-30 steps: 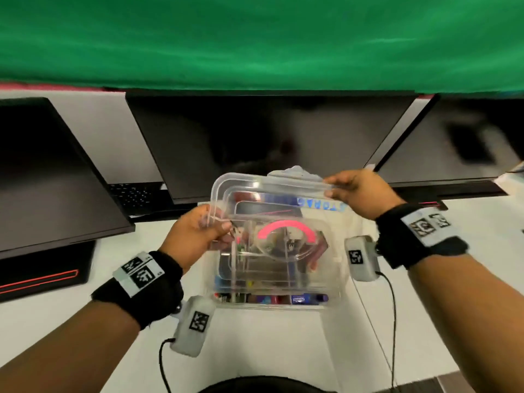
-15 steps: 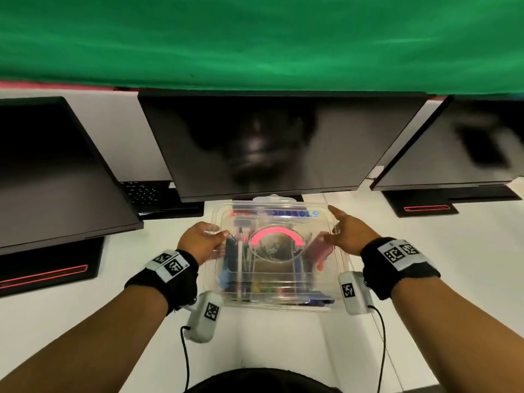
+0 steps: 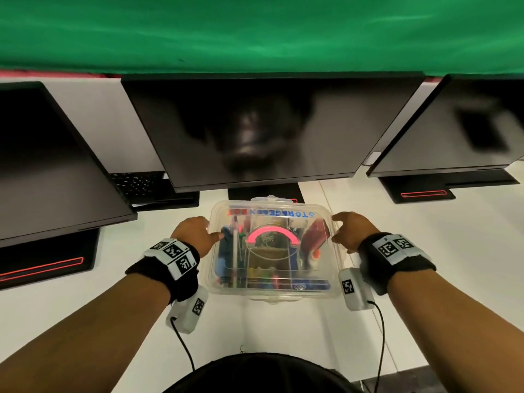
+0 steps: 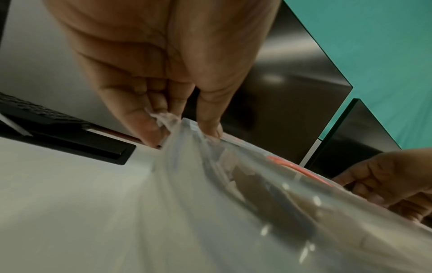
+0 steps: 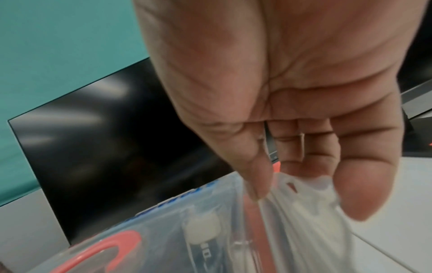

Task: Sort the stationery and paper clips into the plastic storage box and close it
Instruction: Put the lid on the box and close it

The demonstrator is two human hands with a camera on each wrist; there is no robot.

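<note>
From the head view, the clear box [image 3: 273, 248] sits on the white table [image 3: 255, 321], near the person and just in front of the middle monitor [image 3: 269, 129]; its lid [image 3: 272, 211] lies flat on top, with blue and red lettering along the far edge; through the plastic show a pink handle [image 3: 271, 235], pens [image 3: 235, 251] in the left part, a red item [image 3: 314, 236] at the right and more coloured stationery along the near side; the left hand [image 3: 195, 234] is at the box's left side, thumb on the lid, and the right hand [image 3: 353, 229] at its right side; two more monitors stand to the left [image 3: 48, 165] and right [image 3: 459, 131], with a keyboard [image 3: 136, 184] between the left and middle ones.

From the left wrist, the left hand [image 4: 163, 73] has a narrow grip on the side clip [image 4: 163, 118], fingers [image 4: 145, 127] curled under it and thumb on the lid edge [image 4: 210, 140]; the right hand [image 4: 385, 181] shows at the far side of the box.

From the right wrist, the right hand [image 5: 292, 92] pinches the white clip [image 5: 301, 186] on the right side, thumb on the lid [image 5: 198, 203] and fingers [image 5: 364, 186] curled behind the clip; the pink handle [image 5: 112, 245] shows under the lid.
</note>
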